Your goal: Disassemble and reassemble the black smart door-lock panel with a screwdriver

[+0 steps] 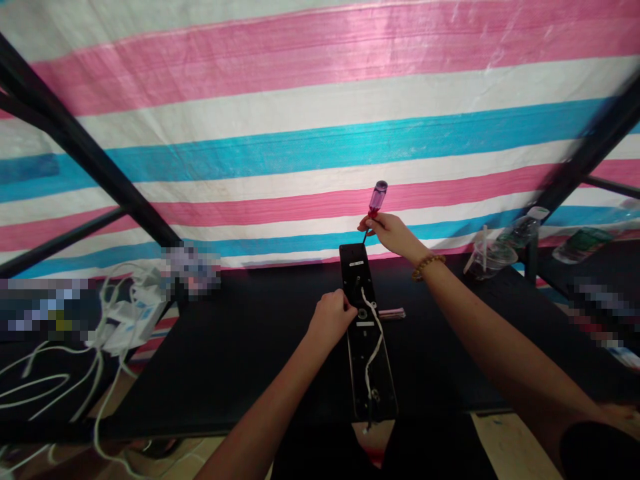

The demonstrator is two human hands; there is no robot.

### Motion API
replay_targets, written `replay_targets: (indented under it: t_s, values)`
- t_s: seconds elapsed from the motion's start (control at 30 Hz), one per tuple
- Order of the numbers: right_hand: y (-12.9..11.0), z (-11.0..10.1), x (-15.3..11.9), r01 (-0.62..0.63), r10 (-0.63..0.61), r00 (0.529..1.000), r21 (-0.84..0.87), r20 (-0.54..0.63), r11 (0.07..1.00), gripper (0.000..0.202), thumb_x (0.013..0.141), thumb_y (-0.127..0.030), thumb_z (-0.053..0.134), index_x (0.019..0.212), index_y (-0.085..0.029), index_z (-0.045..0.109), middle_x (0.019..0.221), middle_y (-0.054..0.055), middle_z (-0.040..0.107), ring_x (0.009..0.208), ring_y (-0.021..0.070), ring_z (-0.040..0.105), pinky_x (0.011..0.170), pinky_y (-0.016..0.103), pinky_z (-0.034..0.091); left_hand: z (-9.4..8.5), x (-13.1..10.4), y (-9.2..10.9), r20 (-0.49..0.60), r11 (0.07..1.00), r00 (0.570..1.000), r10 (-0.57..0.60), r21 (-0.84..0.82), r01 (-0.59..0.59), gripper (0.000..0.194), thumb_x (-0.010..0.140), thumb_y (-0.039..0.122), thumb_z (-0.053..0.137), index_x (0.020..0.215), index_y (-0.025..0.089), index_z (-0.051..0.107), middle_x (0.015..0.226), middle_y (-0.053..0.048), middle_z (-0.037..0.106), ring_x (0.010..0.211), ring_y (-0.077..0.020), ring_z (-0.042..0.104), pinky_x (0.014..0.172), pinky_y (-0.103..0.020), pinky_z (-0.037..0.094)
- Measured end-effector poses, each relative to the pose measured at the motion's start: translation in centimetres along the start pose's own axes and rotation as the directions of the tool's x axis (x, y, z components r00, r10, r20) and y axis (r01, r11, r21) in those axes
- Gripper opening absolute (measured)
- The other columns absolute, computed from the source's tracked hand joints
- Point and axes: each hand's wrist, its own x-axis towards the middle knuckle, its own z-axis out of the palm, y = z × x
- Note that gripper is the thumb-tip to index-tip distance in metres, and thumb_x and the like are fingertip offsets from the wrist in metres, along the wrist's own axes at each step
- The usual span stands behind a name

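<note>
A long black panel (pixel 357 357) lies on the black table (pixel 240 353), its far end near the striped sheet. A white cable (pixel 379 337) runs along it, past its near edge. My left hand (pixel 333 319) rests at the panel's left edge with its fingers closed; whether they pinch anything is hidden. Above the far end, my right hand (pixel 390 232) is closed around the lower part of a purple screwdriver (pixel 379 195). Its handle points up and its shaft reaches down toward the panel's far end; contact of the tip cannot be made out.
Right of the panel lies a pink, thin object (pixel 393 313). Plastic cups (pixel 493 259) and a clear bottle (pixel 523 227) are at the back right. White cables and a power strip (pixel 135 320) are at left, near black frame posts (pixel 95 160). A striped sheet (pixel 300 153) stands behind.
</note>
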Motion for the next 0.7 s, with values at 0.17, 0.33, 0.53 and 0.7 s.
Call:
replay_targets:
  t_s: [0.17,0.33,0.53,0.7]
  values:
    - [-0.1,0.1,-0.1,0.021,-0.021,1.000,-0.024,-0.003,0.999,0.021,0.097,-0.028,0.054,0.088,-0.017,0.069,0.094,0.010,0.077,0.090,0.0221,0.072,0.081,0.037,0.061,0.5,0.0,-0.9,-0.053,0.985,0.998,0.035,-0.169,-0.043,0.006,0.076,0.015,0.063,0.071,0.018,0.062,0.070,-0.002,0.065,0.066,-0.0164,0.060,0.062,-0.027,0.039]
    - [-0.1,0.1,-0.1,0.012,-0.012,1.000,-0.010,-0.006,1.000,0.020,0.097,-0.029,0.055,0.088,-0.017,0.069,0.094,0.011,0.077,0.090,0.0232,0.073,0.082,0.038,0.061,1.1,0.1,-2.2,-0.066,0.959,0.995,0.074,-0.269,-0.089,0.006,0.076,0.016,0.064,0.070,0.018,0.061,0.066,0.002,0.062,0.061,-0.0126,0.057,0.059,-0.024,0.039]
    - [-0.1,0.2,-0.2,0.004,-0.004,1.000,-0.002,-0.005,1.000,0.020,0.097,-0.028,0.054,0.090,-0.017,0.068,0.095,0.011,0.077,0.092,0.0230,0.073,0.082,0.038,0.061,1.0,-0.3,-2.2,-0.114,0.954,0.980,0.163,-0.235,-0.186,0.008,0.076,0.010,0.064,0.078,0.018,0.065,0.068,0.002,0.060,0.065,-0.0132,0.056,0.063,-0.025,0.041]
    - [0.0,0.1,-0.3,0.013,-0.013,1.000,-0.017,-0.013,1.000,0.023,0.097,-0.032,0.055,0.089,-0.017,0.069,0.095,0.011,0.077,0.091,0.0236,0.072,0.083,0.040,0.061,0.9,-0.9,-2.4,-0.144,0.938,0.952,0.270,-0.183,-0.294,0.018,0.084,0.008,0.060,0.091,0.018,0.072,0.081,-0.001,0.061,0.069,-0.0128,0.058,0.067,-0.025,0.044]
